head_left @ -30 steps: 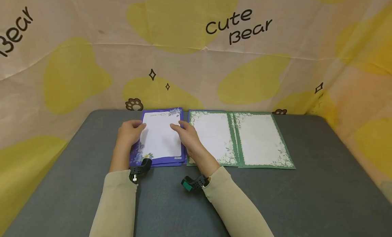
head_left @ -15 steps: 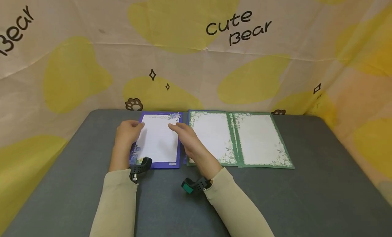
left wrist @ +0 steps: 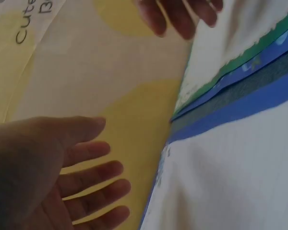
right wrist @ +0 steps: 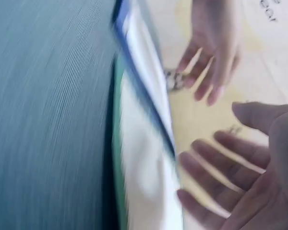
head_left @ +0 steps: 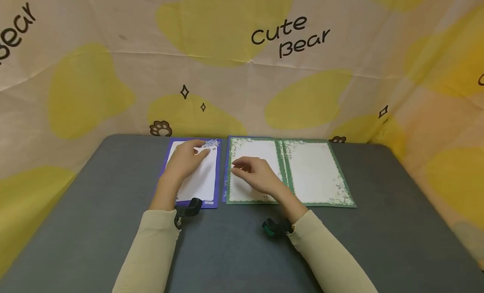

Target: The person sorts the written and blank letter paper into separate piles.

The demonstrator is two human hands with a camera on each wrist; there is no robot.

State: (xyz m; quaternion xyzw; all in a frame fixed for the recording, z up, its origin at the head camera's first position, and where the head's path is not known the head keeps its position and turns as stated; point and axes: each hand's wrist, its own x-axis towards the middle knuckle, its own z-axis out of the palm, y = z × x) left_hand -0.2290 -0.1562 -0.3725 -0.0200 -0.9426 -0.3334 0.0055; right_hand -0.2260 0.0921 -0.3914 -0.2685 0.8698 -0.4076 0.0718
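Observation:
My left hand (head_left: 185, 160) hovers above a purple-bordered sheet of stationery paper (head_left: 198, 186) with a blue flower pattern at its top corner. Its fingers are spread and hold nothing, as the left wrist view confirms with the hand (left wrist: 86, 177) apart from the paper. Over a green-bordered sheet (head_left: 253, 148) hangs my right hand (head_left: 259, 175), fingers loosely bent, nothing between them. In the right wrist view, that hand's fingers (right wrist: 225, 167) are separated. A second green-bordered sheet (head_left: 311, 173) lies alongside to the right. Purple paper (head_left: 225, 188) peeks out from under the left green sheet's edge.
The papers lie in a row toward the back of a dark grey table (head_left: 234, 255). Behind it hangs a cream and yellow cloth (head_left: 223, 83) with printed lettering. Each wrist wears a black strap (head_left: 277, 228) with a camera.
The purple-bordered sheet, with a second purple edge showing below it at first, was squared up between both hands. Then both hands let go and moved right, the right one over the green sheet.

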